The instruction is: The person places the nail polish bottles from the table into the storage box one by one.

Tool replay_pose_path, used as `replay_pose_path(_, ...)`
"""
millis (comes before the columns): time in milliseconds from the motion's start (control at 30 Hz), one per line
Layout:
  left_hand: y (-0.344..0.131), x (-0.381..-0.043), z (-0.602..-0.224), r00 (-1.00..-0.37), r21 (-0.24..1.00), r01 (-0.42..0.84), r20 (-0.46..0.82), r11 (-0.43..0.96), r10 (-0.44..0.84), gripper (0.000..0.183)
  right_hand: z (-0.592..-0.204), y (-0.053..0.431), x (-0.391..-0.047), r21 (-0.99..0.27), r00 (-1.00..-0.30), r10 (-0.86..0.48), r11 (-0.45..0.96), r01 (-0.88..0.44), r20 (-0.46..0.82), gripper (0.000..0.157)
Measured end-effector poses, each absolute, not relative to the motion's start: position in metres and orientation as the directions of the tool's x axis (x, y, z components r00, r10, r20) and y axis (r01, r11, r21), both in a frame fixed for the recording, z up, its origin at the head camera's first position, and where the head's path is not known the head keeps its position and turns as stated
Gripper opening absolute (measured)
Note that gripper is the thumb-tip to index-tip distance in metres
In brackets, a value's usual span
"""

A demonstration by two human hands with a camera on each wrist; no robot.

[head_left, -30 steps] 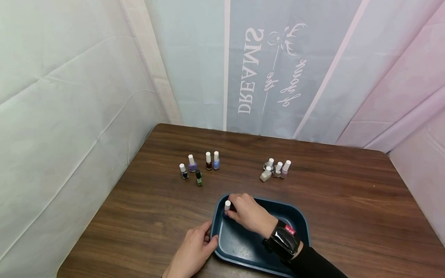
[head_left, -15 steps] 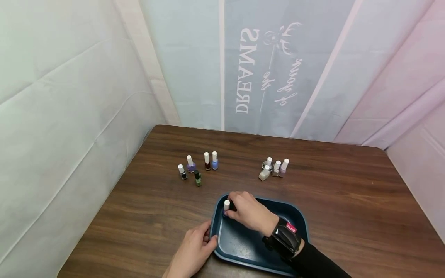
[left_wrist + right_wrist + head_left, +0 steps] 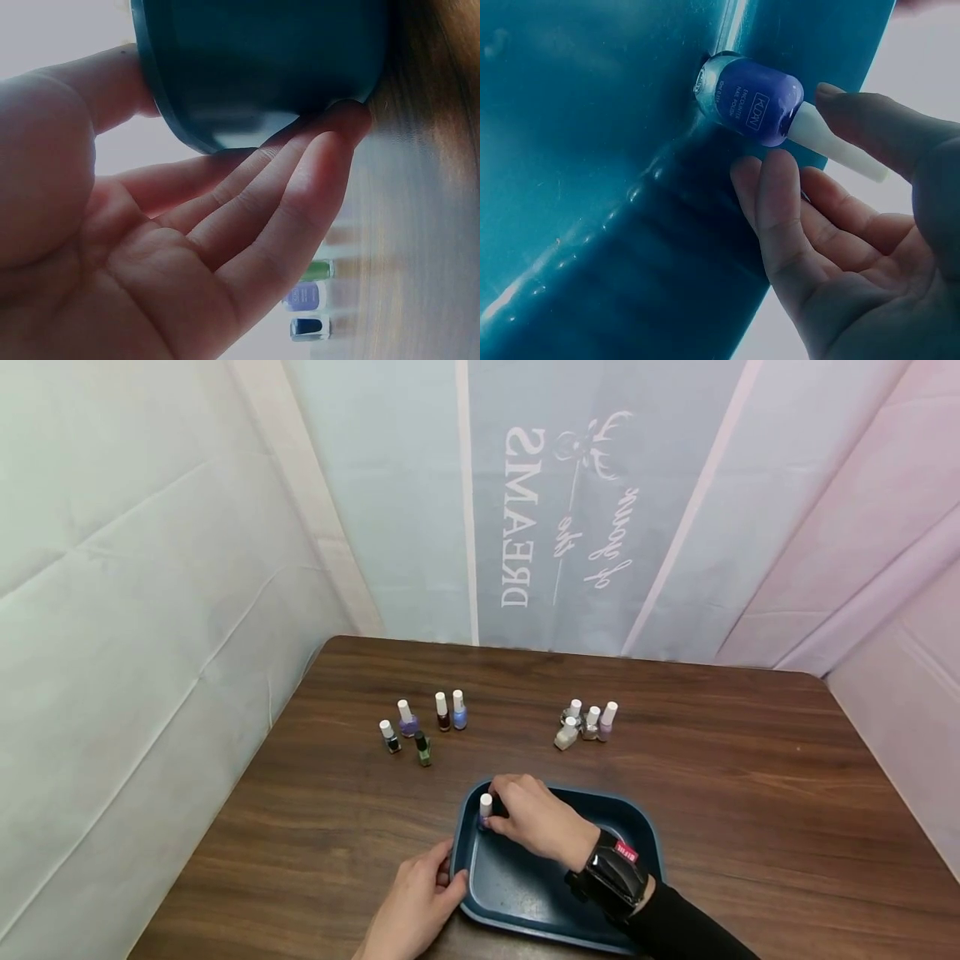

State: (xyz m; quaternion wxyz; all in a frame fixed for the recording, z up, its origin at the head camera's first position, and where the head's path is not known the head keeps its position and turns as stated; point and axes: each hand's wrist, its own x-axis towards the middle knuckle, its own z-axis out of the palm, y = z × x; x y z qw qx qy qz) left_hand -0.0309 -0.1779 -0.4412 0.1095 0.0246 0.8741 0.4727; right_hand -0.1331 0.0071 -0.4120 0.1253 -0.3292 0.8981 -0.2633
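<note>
A purple nail polish bottle (image 3: pixel 754 101) with a white cap stands in the far left corner of the dark blue tray (image 3: pixel 551 935). My right hand (image 3: pixel 542 822) reaches over the tray to this bottle, thumb at the cap and fingertips at the bottle's shoulder in the right wrist view. At the tray's left side my left hand (image 3: pixel 416 897) grips the edge. Its thumb lies at the rim, and the fingers (image 3: pixel 315 180) press against the outer wall and lower edge in the left wrist view.
Beyond the tray's left end stand several nail polish bottles, among them a green bottle (image 3: pixel 423 752) and a blue bottle (image 3: pixel 460 714). Another cluster of pale bottles, including a whitish bottle (image 3: pixel 566 737), stands behind the tray. Fabric (image 3: pixel 187 527) hangs around the table (image 3: pixel 750 793).
The head view has shifted slightly, so the scene sits a little further left. Both hands, the tray and the purple bottle keep their places relative to one another.
</note>
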Motion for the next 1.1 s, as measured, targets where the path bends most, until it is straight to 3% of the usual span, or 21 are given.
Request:
replay_pose_path(400,-0.179,-0.031,-0.443,-0.975,0.806,-0.053,-0.169,0.589,0.143,0.039,-0.405,0.013,-0.131,-0.536,-0.764,-0.641,0.672,-0.51,-0.076,0.028)
replay_pose_path(1100,-0.179,-0.035,-0.443,-0.954,0.811,-0.124,-0.257,0.571,0.157,0.04,-0.398,0.023,-0.13,-0.55,-0.772,-0.632,0.67,-0.499,-0.068,0.024)
